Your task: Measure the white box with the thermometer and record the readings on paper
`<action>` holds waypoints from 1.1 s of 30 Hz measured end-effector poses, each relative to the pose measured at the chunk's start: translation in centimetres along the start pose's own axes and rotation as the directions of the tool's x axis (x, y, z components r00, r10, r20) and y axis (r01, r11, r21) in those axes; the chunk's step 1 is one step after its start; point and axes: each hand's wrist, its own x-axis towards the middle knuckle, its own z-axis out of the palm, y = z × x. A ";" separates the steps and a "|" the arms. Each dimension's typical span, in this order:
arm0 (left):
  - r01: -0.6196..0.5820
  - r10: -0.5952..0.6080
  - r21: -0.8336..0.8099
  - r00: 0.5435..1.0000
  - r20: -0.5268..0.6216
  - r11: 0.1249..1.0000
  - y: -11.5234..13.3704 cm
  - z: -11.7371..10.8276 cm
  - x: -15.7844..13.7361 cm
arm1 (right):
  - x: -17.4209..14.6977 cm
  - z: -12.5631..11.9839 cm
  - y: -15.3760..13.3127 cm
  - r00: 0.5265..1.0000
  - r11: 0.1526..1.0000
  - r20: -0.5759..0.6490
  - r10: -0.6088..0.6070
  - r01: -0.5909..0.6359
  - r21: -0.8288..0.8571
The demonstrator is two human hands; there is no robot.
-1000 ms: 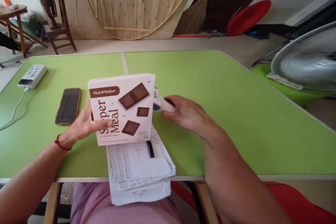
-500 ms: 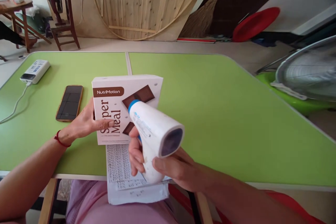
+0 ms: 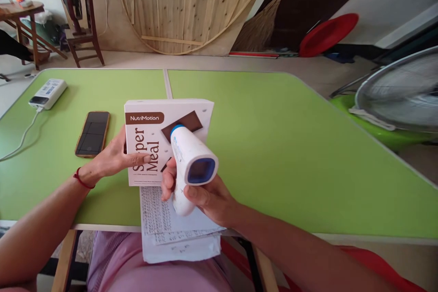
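Observation:
My left hand (image 3: 119, 155) grips the left side of a white box (image 3: 143, 139) printed "NutriMotion" and "Super Meal", with the thumb across its front. The box stands upright above the green table. In my right hand (image 3: 208, 198) is a white infrared thermometer gun (image 3: 190, 150) with a blue front ring and a dark screen facing me. Its nose points at the box and covers part of the printed chocolate bars; whether they touch I cannot tell. Handwritten paper sheets (image 3: 181, 237) lie below the box and hang over the table's near edge.
A phone (image 3: 92, 133) and a white power bank (image 3: 48, 93) with a cable lie on the left of the green table (image 3: 290, 155). A large fan (image 3: 400, 91) stands at the right. Beyond are a wooden chair (image 3: 84, 32), a broom (image 3: 263, 27) and a red basin (image 3: 328, 34).
The thermometer gun has moved left and up, and now points more squarely at the box. Its screen faces me more directly. The box has shifted slightly right in view.

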 end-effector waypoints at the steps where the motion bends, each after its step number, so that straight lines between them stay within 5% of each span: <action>1: 0.005 -0.005 0.003 1.000 0.003 1.000 0.1 0.0 0.0 | 0.0 0.0 0.0 1.000 1.000 0.002 -0.007 0.007 0.006; 33: 0.002 -0.003 0.034 1.000 0.017 0.999 0.9 0.3 0.2 | 0.2 0.1 -0.3 1.000 1.000 -0.003 -0.013 0.013 0.014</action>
